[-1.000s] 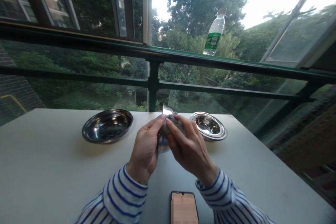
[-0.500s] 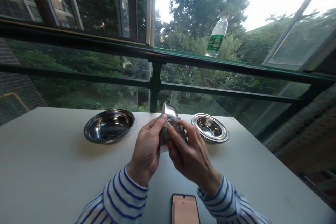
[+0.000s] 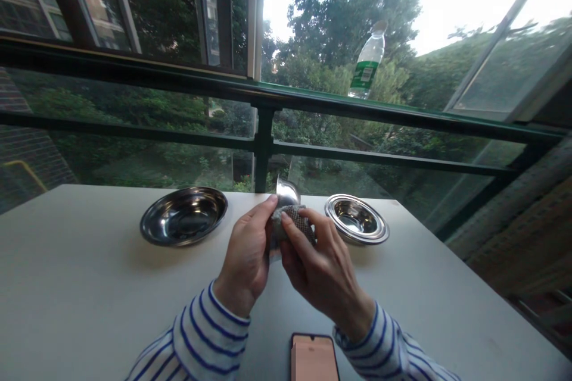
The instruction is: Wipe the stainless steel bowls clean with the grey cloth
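My left hand [image 3: 245, 253] grips a small shiny metal bowl [image 3: 288, 192] by its rim, thumb on the near side. The bowl is tipped on edge, its rounded outside turned to the right. In my right hand [image 3: 324, 265] is a bunched grey-brown checked cloth [image 3: 295, 217], which the fingers press against the bowl's outer side. Cloth and fingers hide much of the bowl. Both hands are held over the middle of the table, close together.
On the white table [image 3: 89, 297], a wide metal bowl [image 3: 183, 217] stands left and stacked smaller metal bowls [image 3: 357, 219] stand right. A phone [image 3: 314, 357] lies at the near edge. A plastic bottle [image 3: 367, 65] stands on the green railing [image 3: 322, 101] behind.
The cloth and the right fingers have shifted slightly down and left against the bowl. The left hand keeps its grip, and the whole view has moved a little.
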Demonstrator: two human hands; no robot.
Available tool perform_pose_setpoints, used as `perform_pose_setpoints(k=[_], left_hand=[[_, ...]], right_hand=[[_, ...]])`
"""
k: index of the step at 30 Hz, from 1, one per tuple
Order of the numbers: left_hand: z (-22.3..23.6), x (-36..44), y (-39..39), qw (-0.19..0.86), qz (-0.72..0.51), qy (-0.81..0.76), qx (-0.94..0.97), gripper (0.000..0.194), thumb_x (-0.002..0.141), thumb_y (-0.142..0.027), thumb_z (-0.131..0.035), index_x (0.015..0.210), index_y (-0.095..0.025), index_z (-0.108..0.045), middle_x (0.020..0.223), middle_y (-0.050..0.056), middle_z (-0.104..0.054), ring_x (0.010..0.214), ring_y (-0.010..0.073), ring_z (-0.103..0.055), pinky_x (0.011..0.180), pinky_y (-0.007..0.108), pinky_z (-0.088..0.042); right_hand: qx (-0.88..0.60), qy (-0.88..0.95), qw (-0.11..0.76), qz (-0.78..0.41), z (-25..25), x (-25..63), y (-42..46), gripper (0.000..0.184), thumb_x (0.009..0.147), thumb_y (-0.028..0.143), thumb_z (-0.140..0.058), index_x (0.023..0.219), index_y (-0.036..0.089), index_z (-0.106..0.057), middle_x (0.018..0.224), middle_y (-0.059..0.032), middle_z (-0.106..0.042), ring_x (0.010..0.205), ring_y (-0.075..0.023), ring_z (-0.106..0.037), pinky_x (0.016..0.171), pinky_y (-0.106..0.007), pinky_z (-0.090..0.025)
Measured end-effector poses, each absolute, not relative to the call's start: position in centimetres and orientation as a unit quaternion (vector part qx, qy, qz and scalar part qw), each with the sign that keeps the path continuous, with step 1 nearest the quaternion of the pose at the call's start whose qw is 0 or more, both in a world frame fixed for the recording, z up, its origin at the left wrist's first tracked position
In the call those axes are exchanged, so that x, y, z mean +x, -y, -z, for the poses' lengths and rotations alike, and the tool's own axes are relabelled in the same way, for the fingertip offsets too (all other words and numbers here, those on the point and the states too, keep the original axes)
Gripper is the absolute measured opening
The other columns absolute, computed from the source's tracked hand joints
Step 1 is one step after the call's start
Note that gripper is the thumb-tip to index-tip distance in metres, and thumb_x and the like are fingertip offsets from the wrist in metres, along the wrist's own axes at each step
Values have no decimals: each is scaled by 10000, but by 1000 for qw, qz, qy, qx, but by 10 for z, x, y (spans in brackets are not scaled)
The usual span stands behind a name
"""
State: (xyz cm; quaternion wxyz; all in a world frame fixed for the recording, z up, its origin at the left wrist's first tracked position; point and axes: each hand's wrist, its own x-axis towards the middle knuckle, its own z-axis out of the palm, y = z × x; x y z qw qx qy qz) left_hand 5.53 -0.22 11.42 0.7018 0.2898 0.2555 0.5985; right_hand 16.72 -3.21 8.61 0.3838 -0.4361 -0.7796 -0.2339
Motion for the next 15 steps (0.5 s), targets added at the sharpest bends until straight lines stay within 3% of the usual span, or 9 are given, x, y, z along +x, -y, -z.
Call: perform_pose_setpoints(k=[6, 12, 15], left_hand=[[-114, 60, 8, 707, -574, -264, 317, 173, 771, -256, -579, 843, -129, -670, 709, 28, -685, 555, 105, -601, 520, 200, -463], [-112, 57, 3, 688, -606, -263, 300, 128, 740, -256, -621, 718, -136, -662, 623, -8, -659, 538, 80, -581, 527, 168, -448], [-112, 58, 6, 696, -590, -258, 317, 148, 752, -263, -607, 762, -131, -672, 643, 2, -662, 564, 93, -591, 558, 188, -461]], right_hand=[[-475, 755, 400, 208, -92, 174, 29, 368, 848, 224, -459, 1197, 128, -522, 1113, -154, -468, 959, -241, -487, 762, -400, -492], [-437, 778, 379, 245, -86, 169, 32, 350, 835, 246, -489, 1164, 139, -545, 1105, -155, -482, 947, -246, -503, 748, -402, -497], [-459, 767, 385, 231, -90, 173, 30, 358, 847, 249, -464, 1184, 146, -532, 1095, -149, -493, 939, -238, -509, 736, -398, -504]])
